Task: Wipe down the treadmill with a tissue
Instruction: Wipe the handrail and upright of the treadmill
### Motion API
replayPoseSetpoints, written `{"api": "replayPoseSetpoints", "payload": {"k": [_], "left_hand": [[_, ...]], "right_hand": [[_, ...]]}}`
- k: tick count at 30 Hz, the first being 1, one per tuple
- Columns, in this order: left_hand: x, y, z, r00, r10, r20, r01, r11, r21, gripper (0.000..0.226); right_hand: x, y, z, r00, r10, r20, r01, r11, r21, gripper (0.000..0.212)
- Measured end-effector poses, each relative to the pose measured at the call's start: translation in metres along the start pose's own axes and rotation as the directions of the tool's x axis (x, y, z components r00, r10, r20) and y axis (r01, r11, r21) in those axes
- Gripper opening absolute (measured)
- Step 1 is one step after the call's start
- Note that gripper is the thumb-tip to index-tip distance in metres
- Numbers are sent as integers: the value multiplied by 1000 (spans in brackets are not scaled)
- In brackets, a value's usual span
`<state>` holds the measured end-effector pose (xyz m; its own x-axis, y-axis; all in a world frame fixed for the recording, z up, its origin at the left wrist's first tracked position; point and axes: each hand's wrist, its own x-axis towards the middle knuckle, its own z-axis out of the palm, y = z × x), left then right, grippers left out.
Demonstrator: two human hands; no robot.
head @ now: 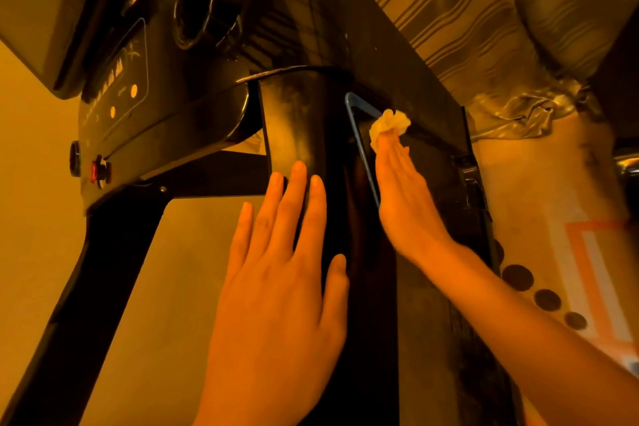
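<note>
- Tissue (389, 124): crumpled wad, pressed on the dark treadmill (103, 252) panel just inside the blue rim (363, 156), right of the console (121, 79).
- Right hand (401, 190): fingers straight and together, flat on the panel, with the tissue pinned under the fingertips and bunching out past them. Thumb is hidden, so I can't tell if it helps pinch.
- Left hand (276, 287): flat, fingers slightly spread, holding nothing. It rests on the black upright cover left of the blue rim, probably as a brace.
- Key relation: the tissue sits at the far end of the right hand, in line with the fingers. The left hand is well apart from it, across the rim, so the right hand does the wiping.
- Long axis: the rim and panel run from up-frame down toward the wrist, roughly along the right forearm, so a stroke likely goes along that line.
- A pale dusty smear (287, 121) sits just above the left fingertips and looks unwiped; reaching it means moving the tissue left over the rim.
- Also in view: cup holder (193, 7), red knob (98, 169), striped curtain (449, 10) behind.
</note>
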<state>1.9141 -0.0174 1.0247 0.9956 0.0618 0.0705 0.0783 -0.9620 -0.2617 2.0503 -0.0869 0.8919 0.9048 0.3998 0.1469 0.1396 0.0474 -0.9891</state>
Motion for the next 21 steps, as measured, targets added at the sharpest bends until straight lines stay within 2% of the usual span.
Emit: {"api": "replayPoseSetpoints", "payload": {"k": [3,5,8,12,17,19,21], "left_hand": [[0,-1,0,1000,6,-10,-7,1000,-7,70],[0,-1,0,1000,10,-9,-10,1000,-6,70],[0,0,-2,1000,2,-2,-2,1000,-9,70],[-1,0,-2,1000,2,0,-2,1000,-27,70],[-1,0,-1,1000,9,-9,-9,1000,-18,70],[0,0,-2,1000,7,-11,-8,1000,-26,70],[1,1,-2,1000,11,-12,-11,1000,-6,70]], "right_hand": [[-24,4,15,994,-83,-71,87,995,51,58],[-17,9,14,989,-76,-123,83,995,49,65],[-3,13,11,973,-152,-172,149,988,-31,58],[-5,18,13,988,-103,-113,108,993,44,60],[-59,28,29,983,-145,-111,159,978,133,57],[-48,24,22,994,-70,-78,83,981,178,55],[-8,21,11,997,66,-34,-58,981,187,56]]}}
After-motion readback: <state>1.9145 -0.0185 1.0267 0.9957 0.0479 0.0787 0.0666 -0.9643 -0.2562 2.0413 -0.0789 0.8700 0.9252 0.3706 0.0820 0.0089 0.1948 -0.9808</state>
